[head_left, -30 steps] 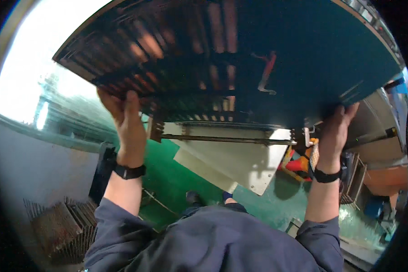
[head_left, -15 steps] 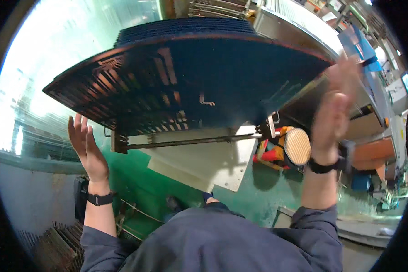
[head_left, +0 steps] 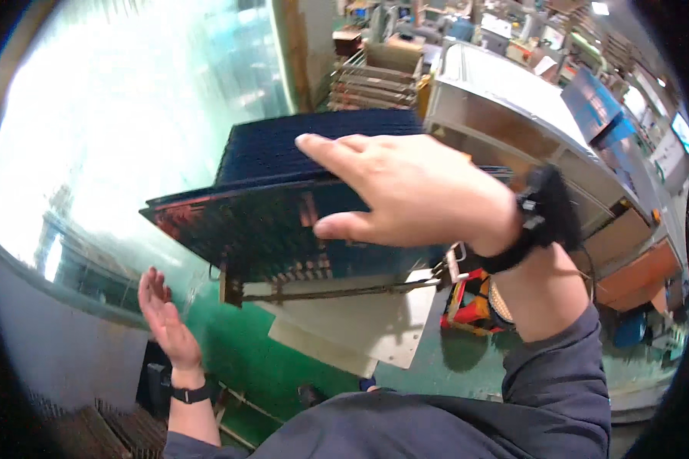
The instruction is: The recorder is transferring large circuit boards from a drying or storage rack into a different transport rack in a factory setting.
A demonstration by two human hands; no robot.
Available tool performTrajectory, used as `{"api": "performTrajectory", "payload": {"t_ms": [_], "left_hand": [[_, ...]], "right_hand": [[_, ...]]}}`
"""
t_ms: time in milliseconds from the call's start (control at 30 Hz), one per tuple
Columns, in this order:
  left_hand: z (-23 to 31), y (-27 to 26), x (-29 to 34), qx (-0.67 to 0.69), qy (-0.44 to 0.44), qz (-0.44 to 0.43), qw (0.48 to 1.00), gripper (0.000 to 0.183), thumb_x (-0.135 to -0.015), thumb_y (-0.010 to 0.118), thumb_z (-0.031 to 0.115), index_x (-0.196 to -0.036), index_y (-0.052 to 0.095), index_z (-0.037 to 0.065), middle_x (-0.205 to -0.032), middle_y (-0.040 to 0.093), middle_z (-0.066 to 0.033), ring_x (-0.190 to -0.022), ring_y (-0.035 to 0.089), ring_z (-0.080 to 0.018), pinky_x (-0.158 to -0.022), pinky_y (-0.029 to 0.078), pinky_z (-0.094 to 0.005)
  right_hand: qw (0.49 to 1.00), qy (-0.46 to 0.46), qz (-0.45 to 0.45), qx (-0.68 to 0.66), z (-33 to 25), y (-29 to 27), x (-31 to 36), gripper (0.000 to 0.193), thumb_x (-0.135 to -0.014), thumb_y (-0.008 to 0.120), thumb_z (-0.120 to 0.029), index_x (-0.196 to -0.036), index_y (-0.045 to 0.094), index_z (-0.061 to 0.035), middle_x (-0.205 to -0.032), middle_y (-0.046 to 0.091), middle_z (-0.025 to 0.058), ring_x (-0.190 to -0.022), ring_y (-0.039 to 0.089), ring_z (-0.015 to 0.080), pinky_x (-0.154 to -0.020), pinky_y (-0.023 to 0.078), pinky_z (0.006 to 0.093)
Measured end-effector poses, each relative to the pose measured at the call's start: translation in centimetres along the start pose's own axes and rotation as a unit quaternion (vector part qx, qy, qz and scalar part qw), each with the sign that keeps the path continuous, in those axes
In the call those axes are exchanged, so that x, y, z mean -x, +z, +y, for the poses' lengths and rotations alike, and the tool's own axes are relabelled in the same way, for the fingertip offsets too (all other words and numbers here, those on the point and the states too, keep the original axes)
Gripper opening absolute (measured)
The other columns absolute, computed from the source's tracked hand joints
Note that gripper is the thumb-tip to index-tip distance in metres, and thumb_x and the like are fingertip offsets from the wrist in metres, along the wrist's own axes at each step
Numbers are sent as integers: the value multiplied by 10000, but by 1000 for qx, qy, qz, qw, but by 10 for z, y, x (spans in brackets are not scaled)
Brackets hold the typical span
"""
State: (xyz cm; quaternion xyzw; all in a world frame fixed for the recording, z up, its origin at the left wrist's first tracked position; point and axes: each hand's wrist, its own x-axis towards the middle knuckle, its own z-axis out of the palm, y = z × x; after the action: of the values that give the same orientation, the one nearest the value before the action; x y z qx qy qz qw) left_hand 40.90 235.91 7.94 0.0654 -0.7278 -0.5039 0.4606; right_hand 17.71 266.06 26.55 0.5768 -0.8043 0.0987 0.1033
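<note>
In front of me a stack of dark blue circuit board panels (head_left: 272, 164) stands on edge. The nearest panel (head_left: 260, 237) shows coppery tracks on its face and tilts toward me. Beneath it runs the metal bar of a rack (head_left: 337, 291). My right hand (head_left: 409, 183) reaches across the panels' upper edges, fingers stretched and thumb apart; whether it touches them I cannot tell. It hides part of the near panel. My left hand (head_left: 170, 321) hangs open at the lower left, away from the panels, palm facing inward and holding nothing.
A large metal-sided machine (head_left: 505, 107) stands at the right rear. Slatted racks (head_left: 379, 84) are piled at the back. Pale boards (head_left: 360, 325) lie below the rack on the green floor. A red and black stool (head_left: 475, 306) sits to the right, and a translucent screen (head_left: 145, 115) rises at left.
My right hand has swung in from the right to over the panels. My left hand has dropped lower in view. The panels appear smaller and lower, and more of the room shows behind them.
</note>
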Motion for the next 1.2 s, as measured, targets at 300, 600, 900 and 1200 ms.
{"api": "performTrajectory", "payload": {"t_ms": [300, 600, 900, 1200], "left_hand": [[113, 56, -72, -162, 258, -107, 947, 647, -931, 524, 376, -1396, 391, -54, -1431, 445, -218, -1392, 328, -354, -1156, 227, -474], [163, 204, -85, -414, 317, -286, 804, 720, -688, 749, 193, -1341, 468, 81, -1234, 555, -124, -1173, 518, -318, -1059, 331, -489], [159, 213, -77, -397, 308, -275, 820, 757, -606, 793, 35, -1305, 507, 91, -1192, 577, -122, -1112, 544, -323, -1015, 366, -458], [159, 217, -75, -398, 308, -277, 819, 752, -598, 800, 50, -1296, 522, 98, -1168, 589, -114, -1080, 556, -320, -969, 387, -449]], "right_hand": [[985, 51, 134, -98, -20, 137, 134, 431, -862, 618, -326, -1172, 614, -25, -1029, 639, 164, -929, 628, 319, -814, 519, 419], [980, 155, 114, -56, -13, 242, 161, 352, -851, 641, -297, -1024, 663, 8, -941, 664, 167, -838, 651, 329, -772, 535, 426], [987, 61, 110, -96, 10, 246, 168, 329, -857, 623, -227, -1072, 619, 21, -1010, 646, 167, -960, 635, 326, -791, 554, 412], [984, 53, -44, -167, 26, 241, 161, 302, -865, 603, -257, -1095, 633, -65, -835, 636, 112, -675, 656, 282, -561, 543, 421]]}}
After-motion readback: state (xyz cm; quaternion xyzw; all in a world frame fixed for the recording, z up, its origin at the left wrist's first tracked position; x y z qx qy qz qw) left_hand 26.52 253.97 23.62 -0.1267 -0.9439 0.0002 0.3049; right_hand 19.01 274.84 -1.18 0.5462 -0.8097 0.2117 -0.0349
